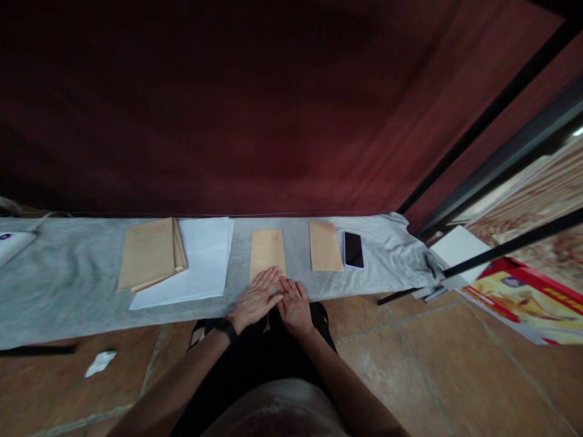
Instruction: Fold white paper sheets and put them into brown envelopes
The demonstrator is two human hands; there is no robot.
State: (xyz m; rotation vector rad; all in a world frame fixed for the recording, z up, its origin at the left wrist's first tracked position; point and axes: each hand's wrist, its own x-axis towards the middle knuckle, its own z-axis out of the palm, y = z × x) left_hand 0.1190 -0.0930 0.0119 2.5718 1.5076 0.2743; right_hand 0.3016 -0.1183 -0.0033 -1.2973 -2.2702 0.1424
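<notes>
A tan paper envelope lies flat on the grey cloth, straight in front of me. My left hand, with a dark band at the wrist, rests flat over its near edge with the fingers stretched out. Beside it, my right hand lies with extended fingers at the envelope's near right corner, its fingertips close to the left hand. The near end of the envelope is hidden under the hands. Another tan envelope lies apart to the right.
A stack of larger brown envelopes overlaps white paper sheets on the left. A phone lies right of the envelopes. The grey cloth covers a narrow table before a dark red curtain. A red-yellow box stands at right.
</notes>
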